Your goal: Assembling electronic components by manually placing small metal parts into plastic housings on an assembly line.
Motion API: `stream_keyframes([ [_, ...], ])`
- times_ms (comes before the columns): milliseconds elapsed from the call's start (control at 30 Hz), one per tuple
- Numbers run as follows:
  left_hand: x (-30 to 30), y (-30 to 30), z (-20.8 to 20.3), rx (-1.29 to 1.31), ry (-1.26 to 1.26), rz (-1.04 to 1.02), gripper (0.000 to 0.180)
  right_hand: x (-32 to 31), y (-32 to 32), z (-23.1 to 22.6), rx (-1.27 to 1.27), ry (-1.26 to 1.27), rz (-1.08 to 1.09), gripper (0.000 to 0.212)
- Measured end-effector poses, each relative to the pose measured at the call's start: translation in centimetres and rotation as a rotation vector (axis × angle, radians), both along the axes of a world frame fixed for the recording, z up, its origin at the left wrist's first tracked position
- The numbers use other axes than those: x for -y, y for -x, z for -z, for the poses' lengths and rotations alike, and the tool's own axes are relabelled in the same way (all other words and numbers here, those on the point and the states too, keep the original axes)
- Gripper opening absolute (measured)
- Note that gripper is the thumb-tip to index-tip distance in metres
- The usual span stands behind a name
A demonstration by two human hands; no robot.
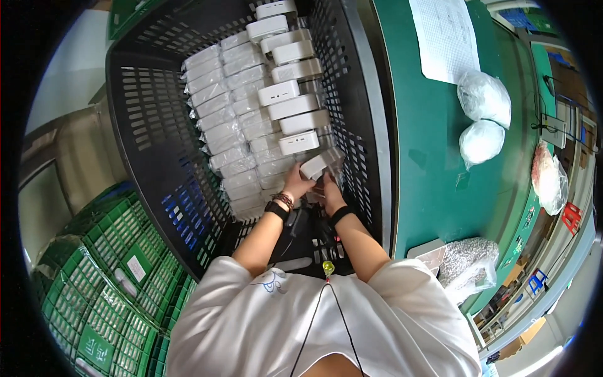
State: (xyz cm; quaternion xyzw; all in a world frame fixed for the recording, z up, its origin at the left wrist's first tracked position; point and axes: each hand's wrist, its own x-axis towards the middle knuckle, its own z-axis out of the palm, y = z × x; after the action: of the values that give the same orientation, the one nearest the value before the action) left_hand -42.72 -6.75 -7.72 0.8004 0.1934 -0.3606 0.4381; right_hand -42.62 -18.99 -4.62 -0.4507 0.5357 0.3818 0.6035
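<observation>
Pinching a white box (315, 166) between left hand (298, 183) and right hand (331, 195) near the frame's centre, in a black crate (147, 160), just below similar boxes (298, 107) and right of wrapped packets (220, 129).

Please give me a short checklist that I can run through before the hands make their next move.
1. Left hand on the white case: ok, fingers touch it.
2. Right hand grip: cannot tell, fingers partly hidden.
3. White case in line with the other white cases: not ok, it sits askew.
4. Wrapped packs laid in rows: ok.
5. Plastic bags outside the black crate: ok, on the green table.
</observation>
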Motion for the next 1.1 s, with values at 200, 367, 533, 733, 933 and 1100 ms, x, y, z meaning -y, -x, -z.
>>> stream_keyframes([
  [200,0.8,-5.9,-8.0,0.762,-0.274,0.258,0.046,-3.2,-1.6,4.4,0.296,-0.384,0.472,0.037],
  [367,-2.6,-13.3,-6.6,0.915,-0.351,0.053,0.037,-2.5,-3.1,6.7,0.140,-0.386,0.276,0.028],
  [533,-7.8,-22.2,-2.7,0.567,-0.483,0.161,0.048,-5.1,-3.0,5.4,-0.005,-0.103,0.465,0.024],
  [733,-9.2,-25.7,-1.7,-0.213,-0.288,0.428,0.070,-4.8,-3.0,5.5,0.089,-0.112,0.816,0.017],
  [933,-7.3,-24.5,-1.6,-0.246,0.158,0.408,0.078,-3.5,-1.1,7.3,0.046,-0.238,0.949,0.022],
  [1100,-5.2,-24.7,-1.5,-0.312,0.060,0.232,0.078,-3.6,-1.9,6.4,0.111,-0.402,1.069,0.034],
])
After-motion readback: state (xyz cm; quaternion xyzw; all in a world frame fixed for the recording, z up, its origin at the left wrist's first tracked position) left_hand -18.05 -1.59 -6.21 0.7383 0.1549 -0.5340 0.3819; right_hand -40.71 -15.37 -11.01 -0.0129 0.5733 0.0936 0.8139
